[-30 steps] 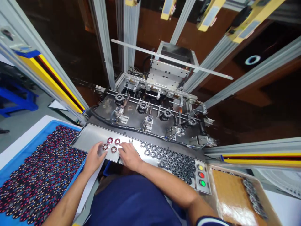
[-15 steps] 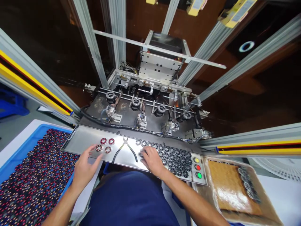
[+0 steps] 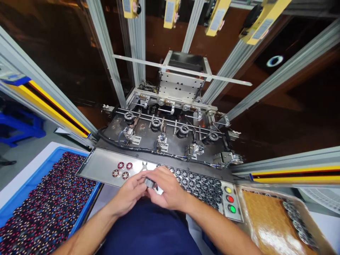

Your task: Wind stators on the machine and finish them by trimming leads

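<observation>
A metal-framed machine (image 3: 182, 85) is set beyond a narrow metal desk (image 3: 98, 163), with a blue tray (image 3: 39, 177) of dark, red-flecked parts placed to the left. The right hand (image 3: 168, 186) has been drawn left from the massed grey parts (image 3: 204, 184), and the left hand (image 3: 130, 193) has been brought over from beside the four red rings (image 3: 120, 165), which are left lying where they were. A grey part (image 3: 149, 182) is now held between both hands at the desk's near edge, the fingers of each clamped on it, so handling appears to have passed from picking up to two-handed work. The pliers (image 3: 145, 165) are partly covered by the hands.
</observation>
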A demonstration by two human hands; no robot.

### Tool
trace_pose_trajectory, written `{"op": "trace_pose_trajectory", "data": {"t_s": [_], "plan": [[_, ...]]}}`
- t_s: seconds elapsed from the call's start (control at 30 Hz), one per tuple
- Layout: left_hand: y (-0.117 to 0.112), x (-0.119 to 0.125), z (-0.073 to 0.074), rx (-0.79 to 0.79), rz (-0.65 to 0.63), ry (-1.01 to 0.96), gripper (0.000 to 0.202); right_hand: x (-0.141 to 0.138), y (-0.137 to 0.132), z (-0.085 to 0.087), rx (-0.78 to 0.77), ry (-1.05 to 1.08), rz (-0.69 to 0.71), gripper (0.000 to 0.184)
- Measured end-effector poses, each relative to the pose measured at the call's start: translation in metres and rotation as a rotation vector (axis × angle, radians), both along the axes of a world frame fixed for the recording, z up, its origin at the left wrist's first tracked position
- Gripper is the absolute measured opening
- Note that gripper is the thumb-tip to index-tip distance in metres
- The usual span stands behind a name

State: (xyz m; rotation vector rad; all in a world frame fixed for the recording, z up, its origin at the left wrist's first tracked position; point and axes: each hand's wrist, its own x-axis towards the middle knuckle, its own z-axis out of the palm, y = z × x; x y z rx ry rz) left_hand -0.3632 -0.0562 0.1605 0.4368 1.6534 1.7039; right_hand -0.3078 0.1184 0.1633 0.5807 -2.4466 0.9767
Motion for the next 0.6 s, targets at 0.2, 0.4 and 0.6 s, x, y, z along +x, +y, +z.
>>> {"op": "trace_pose_trajectory", "data": {"t_s": [0.2, 0.4, 0.6], "plan": [[-0.001, 0.015, 0.019, 0.303, 0.124, -0.319, 0.057, -0.001, -0.009, 0.034, -0.167, 0.082, -0.039, 0.034], [0.000, 0.020, 0.022, 0.429, 0.192, -0.372, 0.029, 0.005, -0.010, 0.034, -0.147, 0.136, -0.026, 0.031], [-0.003, 0.027, 0.017, 0.403, 0.222, -0.337, 0.032, 0.004, -0.010, 0.043, -0.130, 0.128, -0.062, 0.022]]}}
